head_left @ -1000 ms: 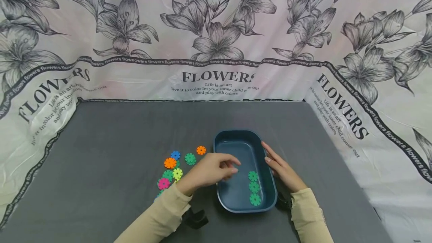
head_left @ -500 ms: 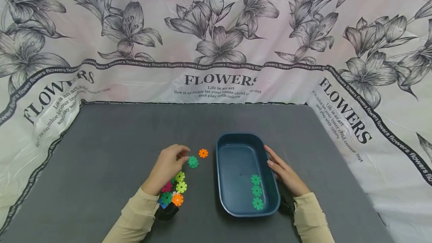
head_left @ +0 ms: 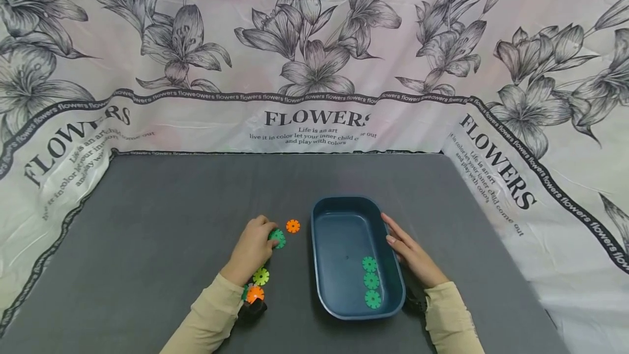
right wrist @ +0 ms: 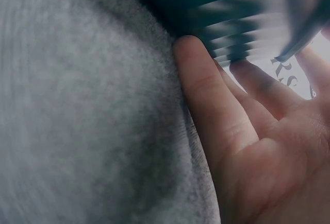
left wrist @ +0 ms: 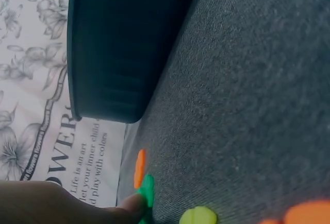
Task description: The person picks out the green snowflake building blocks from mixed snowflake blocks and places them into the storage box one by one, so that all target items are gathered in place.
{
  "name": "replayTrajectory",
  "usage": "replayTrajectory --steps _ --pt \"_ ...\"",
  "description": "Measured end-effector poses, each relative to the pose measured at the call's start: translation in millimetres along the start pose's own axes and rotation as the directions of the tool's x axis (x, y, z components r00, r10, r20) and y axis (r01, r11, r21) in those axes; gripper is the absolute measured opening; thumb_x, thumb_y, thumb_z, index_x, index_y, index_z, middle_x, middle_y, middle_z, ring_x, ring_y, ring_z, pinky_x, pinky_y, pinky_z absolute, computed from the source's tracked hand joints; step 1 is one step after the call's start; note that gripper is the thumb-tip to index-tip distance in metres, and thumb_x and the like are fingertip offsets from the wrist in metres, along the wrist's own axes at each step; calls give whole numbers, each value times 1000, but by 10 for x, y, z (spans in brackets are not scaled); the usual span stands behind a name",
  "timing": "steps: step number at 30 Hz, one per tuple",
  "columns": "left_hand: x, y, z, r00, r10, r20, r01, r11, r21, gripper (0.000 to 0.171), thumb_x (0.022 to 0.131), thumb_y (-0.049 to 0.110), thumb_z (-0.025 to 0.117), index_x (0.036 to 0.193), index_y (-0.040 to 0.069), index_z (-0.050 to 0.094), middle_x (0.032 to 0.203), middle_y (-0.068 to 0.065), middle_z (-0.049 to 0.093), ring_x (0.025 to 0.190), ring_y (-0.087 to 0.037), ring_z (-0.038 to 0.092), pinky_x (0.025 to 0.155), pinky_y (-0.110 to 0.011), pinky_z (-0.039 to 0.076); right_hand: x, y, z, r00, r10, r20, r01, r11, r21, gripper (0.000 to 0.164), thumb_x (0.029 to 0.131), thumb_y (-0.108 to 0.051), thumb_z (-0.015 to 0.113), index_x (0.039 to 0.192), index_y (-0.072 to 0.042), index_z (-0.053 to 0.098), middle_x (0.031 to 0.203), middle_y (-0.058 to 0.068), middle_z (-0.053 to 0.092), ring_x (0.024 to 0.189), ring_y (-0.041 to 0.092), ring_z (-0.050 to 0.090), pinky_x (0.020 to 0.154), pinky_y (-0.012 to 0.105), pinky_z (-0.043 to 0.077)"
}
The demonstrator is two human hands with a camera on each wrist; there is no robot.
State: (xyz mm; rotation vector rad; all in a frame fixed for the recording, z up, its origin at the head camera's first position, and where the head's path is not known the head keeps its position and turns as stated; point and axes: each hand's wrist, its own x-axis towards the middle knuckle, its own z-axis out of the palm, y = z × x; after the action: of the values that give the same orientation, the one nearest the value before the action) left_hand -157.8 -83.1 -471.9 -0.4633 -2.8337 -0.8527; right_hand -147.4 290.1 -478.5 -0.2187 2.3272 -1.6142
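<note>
My left hand (head_left: pixel 251 247) is at the table left of the blue box, thumb and fingers pinching a green notched plastic disc (head_left: pixel 279 238). In the left wrist view the thumb presses this green disc (left wrist: pixel 148 189) near an orange disc (left wrist: pixel 139 168). Against the box's right outer wall rests my right hand (head_left: pixel 416 253), fingers extended and touching near the rim. The right wrist view shows those fingers (right wrist: pixel 211 87) along the ribbed side. Inside the rectangular box (head_left: pixel 339 245), three green discs (head_left: pixel 371 281) lie in a row on the right.
An orange disc (head_left: pixel 293 226) lies between the left hand and the box. Yellow-green (head_left: pixel 261 276) and orange (head_left: pixel 255 294) discs sit near the left wrist, others hidden under that hand. A floral cloth (head_left: pixel 314 124) hangs behind the grey table (head_left: pixel 196 190).
From over the box, my left hand has moved left to the loose discs, then down onto the green disc and taken hold of it. The right hand stays against the box.
</note>
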Motion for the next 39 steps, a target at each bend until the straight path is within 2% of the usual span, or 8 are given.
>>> replayTrajectory --steps 12,16,19,24,26,29,33,39 --pt "7 -77 -8 999 -37 -33 28 972 -235 23 81 -6 70 99 9 71 93 -4 71 80 -18 66 68 -32 54 11 1 -7 1000 11 -17 -12 999 -33 52 102 -38 42 150 -42 22 160 9 14 144 39 15 100 66 32" --pt "51 -51 -106 992 -125 -30 110 946 -304 20 84 0 70 100 11 73 92 -4 72 80 -18 68 69 -34 55 21 -3 -1 1000 18 -12 -18 1000 -22 52 102 -38 42 150 -43 22 160 9 13 145 39 14 101 68 29" --pt "120 10 -193 972 -227 55 227 865 -448 22 87 6 69 108 12 72 97 -6 72 83 -19 69 73 -35 56 14 1 -3 1000 16 -14 -17 1000 -18 52 102 -38 42 150 -43 22 160 9 14 145 39 14 101 69 29" --pt "255 156 -244 918 -290 271 396 636 -662 32 90 9 66 121 11 66 111 -10 67 93 -24 68 85 -42 53 2 11 -1 1000 20 -24 -20 1000 -23 52 102 -39 42 150 -43 23 160 10 14 144 39 16 100 69 30" --pt "314 241 -223 908 -277 313 418 588 -693 33 90 8 66 123 11 66 114 -11 66 95 -25 67 88 -45 52 -2 15 3 999 24 -25 -25 999 -23 52 102 -39 42 150 -43 23 160 10 14 144 39 16 101 69 29" --pt "406 397 -182 905 -251 344 426 550 -719 33 89 8 66 122 11 66 114 -11 65 96 -24 68 90 -45 51 -10 21 13 999 32 -28 -32 999 -23 52 102 -40 42 150 -43 23 160 10 14 144 39 17 101 68 30" --pt "539 607 -106 908 -186 374 412 553 -724 33 91 6 64 123 9 65 113 -11 66 94 -22 69 89 -40 52 -18 25 14 999 39 -35 -40 999 -16 52 102 -40 43 150 -43 23 160 10 14 144 38 17 101 67 30" --pt "691 844 64 890 -79 450 392 637 -664 32 90 2 62 121 7 66 108 -11 66 91 -22 69 90 -42 52 6 35 24 998 46 -43 -46 999 11 52 101 -42 44 149 -44 25 160 8 14 145 37 15 102 69 27"
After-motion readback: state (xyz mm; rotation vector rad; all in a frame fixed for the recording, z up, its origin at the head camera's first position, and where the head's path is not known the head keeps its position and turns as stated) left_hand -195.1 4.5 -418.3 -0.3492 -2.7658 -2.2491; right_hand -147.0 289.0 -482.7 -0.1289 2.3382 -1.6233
